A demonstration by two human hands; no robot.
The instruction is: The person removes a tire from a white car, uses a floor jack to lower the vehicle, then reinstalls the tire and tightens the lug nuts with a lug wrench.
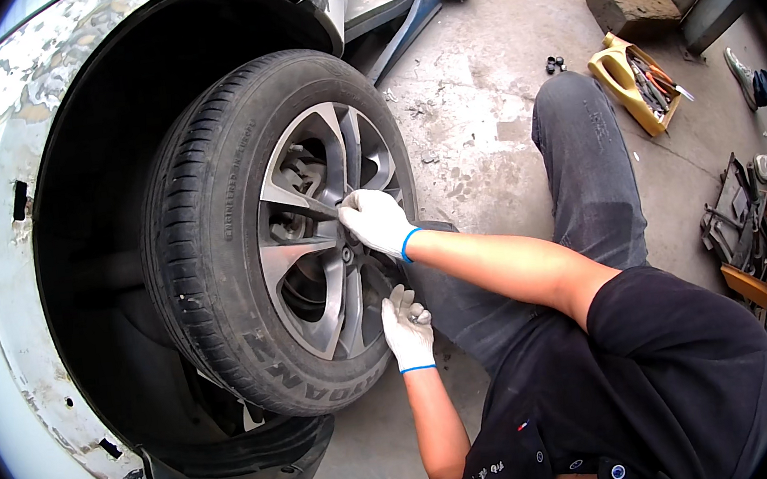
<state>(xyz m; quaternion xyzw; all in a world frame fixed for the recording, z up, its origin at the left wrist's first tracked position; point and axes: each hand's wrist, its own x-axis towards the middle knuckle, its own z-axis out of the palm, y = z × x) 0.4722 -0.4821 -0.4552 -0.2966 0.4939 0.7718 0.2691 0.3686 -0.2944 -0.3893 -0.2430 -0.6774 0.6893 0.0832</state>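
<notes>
A car wheel (248,244) with a black tyre and a silver multi-spoke rim (296,249) sits in the open wheel arch. My right hand (377,223), in a white glove with a blue cuff, is at the hub. Its fingers are pinched together at a bolt hole, and what they hold is hidden. Lower down, next to the tyre's near edge, my left hand (408,332) wears a matching glove. Its palm is turned up and its fingers curl around a small dark metal piece that looks like a wheel nut (419,318).
Bare, patchy fender metal (15,250) surrounds the arch. A blue floor jack (416,12) stands beyond the wheel. Small black pieces (555,64) lie near my knee, beside a cut-open yellow jug (633,82) holding tools. Farther right are a wooden block (630,3), a parts pile (756,228) and another person's shoe (741,76).
</notes>
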